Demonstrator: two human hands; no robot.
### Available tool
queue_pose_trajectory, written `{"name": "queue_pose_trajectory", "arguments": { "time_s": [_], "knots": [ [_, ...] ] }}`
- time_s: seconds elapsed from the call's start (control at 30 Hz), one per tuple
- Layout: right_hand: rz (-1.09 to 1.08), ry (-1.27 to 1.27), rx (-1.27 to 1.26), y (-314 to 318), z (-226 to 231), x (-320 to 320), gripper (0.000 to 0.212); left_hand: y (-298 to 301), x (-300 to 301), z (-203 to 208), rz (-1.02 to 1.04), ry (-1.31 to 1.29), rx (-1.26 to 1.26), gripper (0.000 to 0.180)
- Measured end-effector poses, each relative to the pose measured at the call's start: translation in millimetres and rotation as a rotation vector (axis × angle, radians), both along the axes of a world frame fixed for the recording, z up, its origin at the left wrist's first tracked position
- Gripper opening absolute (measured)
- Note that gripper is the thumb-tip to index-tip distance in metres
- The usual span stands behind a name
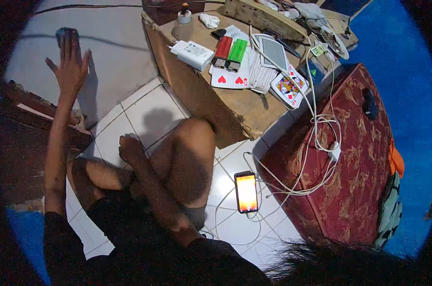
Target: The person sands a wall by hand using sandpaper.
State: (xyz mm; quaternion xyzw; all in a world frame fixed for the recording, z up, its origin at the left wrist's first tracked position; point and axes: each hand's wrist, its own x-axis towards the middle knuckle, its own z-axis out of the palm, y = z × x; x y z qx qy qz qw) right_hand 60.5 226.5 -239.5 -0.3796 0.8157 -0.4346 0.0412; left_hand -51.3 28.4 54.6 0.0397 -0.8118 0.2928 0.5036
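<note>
My left hand (pixel 69 64) reaches to the far left, its fingers stretched over a dark bluish pad-like thing (pixel 62 34) pressed against the pale wall (pixel 116 57). Thumb and little finger stick out to the sides. The fingers partly cover the pad, and its exact kind does not show. Closer in, my right hand (pixel 130 148) is closed above the tiles beside my bent knee. Whatever its curled fingers may hold is hidden.
A wooden table (pixel 201 102) holds playing cards (pixel 230 78), a red lighter (pixel 221 50), a green lighter (pixel 237 52) and a white charger (pixel 193 55). White cables (pixel 316 176) cross a maroon patterned cushion (pixel 340 190). A lit phone (pixel 247 193) lies on the tiled floor.
</note>
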Motion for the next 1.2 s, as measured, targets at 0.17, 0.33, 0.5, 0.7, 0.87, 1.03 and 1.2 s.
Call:
{"name": "queue_pose_trajectory", "arguments": {
  "time_s": [0.17, 0.33, 0.5, 0.7, 0.87, 1.03, 1.2],
  "knots": [
    [0.136, -0.235, 0.163, -1, 48, 26, 0.023, -21, 33, -11, 0.059, 0.047, 0.027, 0.076],
    [0.135, -0.176, 0.144, -7, 49, 27, 0.021, -36, 53, -52, 0.089, -0.082, 0.027, 0.076],
    [0.111, -0.124, 0.068, -5, 12, 15, 0.021, -17, 33, -22, 0.088, -0.108, -0.005, 0.075],
    [0.134, -0.141, 0.098, -10, 27, 27, 0.022, -22, 38, -20, 0.098, 0.023, -0.007, 0.074],
    [0.157, -0.107, 0.136, -11, 34, 28, 0.023, -25, 57, -62, 0.010, -0.115, 0.047, 0.076],
    [0.089, -0.067, 0.115, -4, 19, 17, 0.024, -23, 30, -21, 0.009, -0.067, -0.020, 0.074],
    [0.099, -0.138, 0.121, 1, 34, 19, 0.025, -23, 22, 7, 0.116, 0.046, -0.027, 0.075]
  ]
}}
